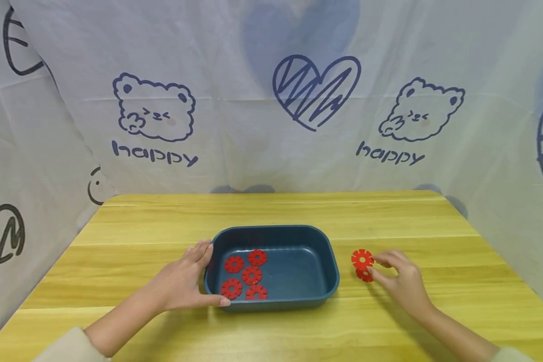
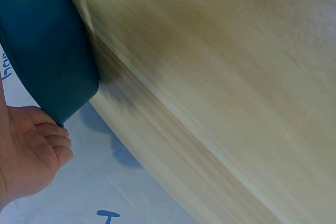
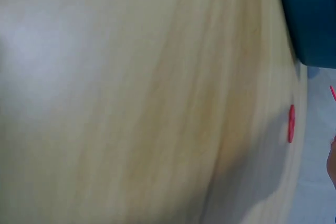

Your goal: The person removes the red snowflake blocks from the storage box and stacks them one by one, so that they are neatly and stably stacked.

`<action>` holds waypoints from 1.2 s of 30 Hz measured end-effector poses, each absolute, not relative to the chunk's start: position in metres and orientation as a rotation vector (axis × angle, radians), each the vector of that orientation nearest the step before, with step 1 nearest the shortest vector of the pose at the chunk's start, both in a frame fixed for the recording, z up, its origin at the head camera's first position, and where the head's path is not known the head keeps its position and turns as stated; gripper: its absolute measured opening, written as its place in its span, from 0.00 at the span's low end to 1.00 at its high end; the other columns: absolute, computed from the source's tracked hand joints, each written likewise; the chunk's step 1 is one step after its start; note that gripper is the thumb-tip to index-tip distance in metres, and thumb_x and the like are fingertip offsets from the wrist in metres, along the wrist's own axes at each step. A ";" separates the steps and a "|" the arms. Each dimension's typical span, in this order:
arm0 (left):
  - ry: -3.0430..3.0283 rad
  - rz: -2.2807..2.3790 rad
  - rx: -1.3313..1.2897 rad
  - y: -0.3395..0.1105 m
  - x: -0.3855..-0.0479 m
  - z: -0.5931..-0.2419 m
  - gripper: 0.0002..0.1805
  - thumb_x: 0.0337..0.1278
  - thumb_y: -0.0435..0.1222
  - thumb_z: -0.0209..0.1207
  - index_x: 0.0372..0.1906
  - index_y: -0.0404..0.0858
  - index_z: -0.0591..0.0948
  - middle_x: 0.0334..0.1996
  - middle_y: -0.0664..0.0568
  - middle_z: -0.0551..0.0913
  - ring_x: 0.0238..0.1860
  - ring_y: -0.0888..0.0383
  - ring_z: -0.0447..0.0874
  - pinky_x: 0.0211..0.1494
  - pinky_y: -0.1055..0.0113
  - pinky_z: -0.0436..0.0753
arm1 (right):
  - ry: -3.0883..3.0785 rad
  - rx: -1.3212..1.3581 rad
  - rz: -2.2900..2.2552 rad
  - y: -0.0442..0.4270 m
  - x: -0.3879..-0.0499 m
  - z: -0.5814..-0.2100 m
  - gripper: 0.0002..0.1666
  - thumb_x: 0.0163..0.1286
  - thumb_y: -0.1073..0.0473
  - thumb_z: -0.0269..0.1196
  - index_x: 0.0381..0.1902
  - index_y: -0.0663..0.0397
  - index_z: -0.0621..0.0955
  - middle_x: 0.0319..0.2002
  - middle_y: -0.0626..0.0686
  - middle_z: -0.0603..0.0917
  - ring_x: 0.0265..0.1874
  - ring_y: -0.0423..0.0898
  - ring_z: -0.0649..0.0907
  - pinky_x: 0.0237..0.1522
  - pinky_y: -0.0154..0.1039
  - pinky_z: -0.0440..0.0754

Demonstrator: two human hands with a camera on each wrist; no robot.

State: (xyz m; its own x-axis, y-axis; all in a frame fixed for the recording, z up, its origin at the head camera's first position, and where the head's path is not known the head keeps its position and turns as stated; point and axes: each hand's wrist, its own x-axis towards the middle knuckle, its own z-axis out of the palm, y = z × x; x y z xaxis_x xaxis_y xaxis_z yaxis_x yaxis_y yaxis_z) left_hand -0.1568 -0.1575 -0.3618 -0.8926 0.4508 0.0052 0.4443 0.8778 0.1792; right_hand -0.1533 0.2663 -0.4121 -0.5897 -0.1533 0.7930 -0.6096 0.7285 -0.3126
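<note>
A dark blue rectangular bin [image 1: 294, 303] stands on the table. My left hand [image 1: 185, 279] holds its near left corner, thumb along the front rim and fingers at the left side; the left wrist view shows this hand [image 2: 34, 156] with its fingers bent at the rim. Several red notched plastic discs [image 1: 252, 275] lie in the bin's left half. Right of the bin, my right hand [image 1: 402, 281] pinches a red notched disc [image 1: 357, 257] between thumb and fingers, above the table. Another red disc [image 3: 291, 124] lies flat on the table below it, partly hidden in the head view.
The wooden table [image 1: 271, 337] reaches back to a white printed cloth [image 1: 253, 166], which also hangs at both sides. In the right wrist view the bin's outer wall [image 3: 315, 24] is at the upper right.
</note>
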 end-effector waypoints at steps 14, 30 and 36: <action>3.003 0.279 0.732 -0.158 -0.157 -0.359 0.64 0.34 0.72 0.56 0.68 0.26 0.58 0.70 0.34 0.54 0.67 0.32 0.57 0.52 0.43 0.76 | -2.320 0.423 0.813 0.277 -0.149 -0.426 0.13 0.39 0.76 0.71 0.27 0.65 0.84 0.25 0.53 0.83 0.24 0.32 0.77 0.26 0.19 0.75; 3.002 0.286 0.735 -0.158 -0.156 -0.357 0.64 0.34 0.73 0.56 0.68 0.27 0.58 0.70 0.35 0.54 0.68 0.34 0.56 0.55 0.43 0.74 | -2.466 0.253 0.968 0.285 -0.148 -0.426 0.08 0.45 0.73 0.70 0.27 0.65 0.84 0.24 0.53 0.83 0.24 0.24 0.74 0.25 0.20 0.75; 2.999 0.283 0.733 -0.158 -0.156 -0.354 0.65 0.34 0.73 0.55 0.68 0.26 0.58 0.70 0.34 0.54 0.67 0.33 0.57 0.53 0.42 0.75 | -2.503 0.236 0.980 0.284 -0.149 -0.424 0.08 0.47 0.72 0.70 0.28 0.66 0.84 0.25 0.53 0.83 0.23 0.25 0.74 0.25 0.22 0.76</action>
